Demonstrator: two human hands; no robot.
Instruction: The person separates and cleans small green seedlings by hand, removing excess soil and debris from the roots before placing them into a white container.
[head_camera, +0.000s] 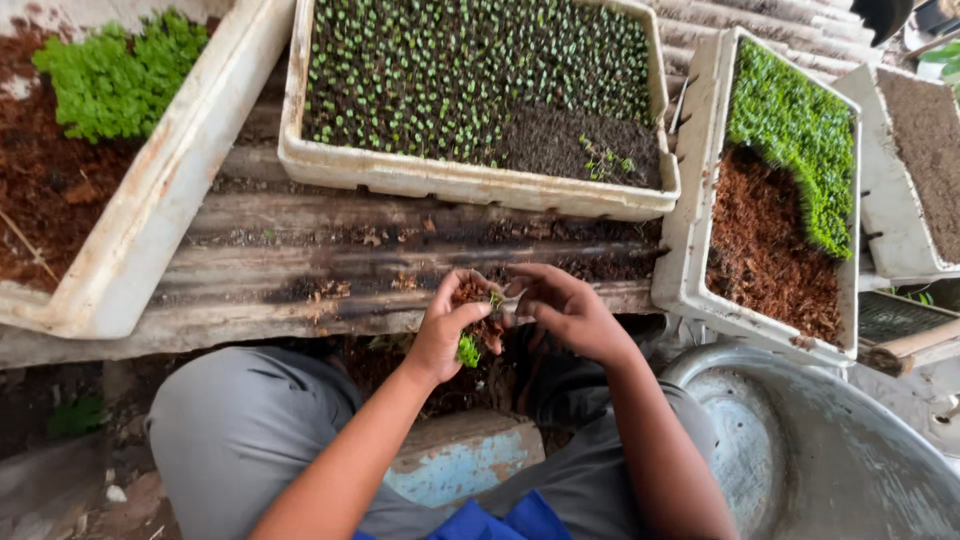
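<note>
Green seedling clump (470, 348) | cupped in left hand (447, 330) | right hand (565, 312) touching

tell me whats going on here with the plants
A person sits at a weathered wooden bench, holding a small clump of soil and green seedlings in the left hand. The right hand meets it, fingers picking at the clump. In front sits a white foam tray of tiny sprouts, partly bare soil at its right end. More foam trays with dense greens stand to the left and right, and a metal basin is by the right knee.
</note>
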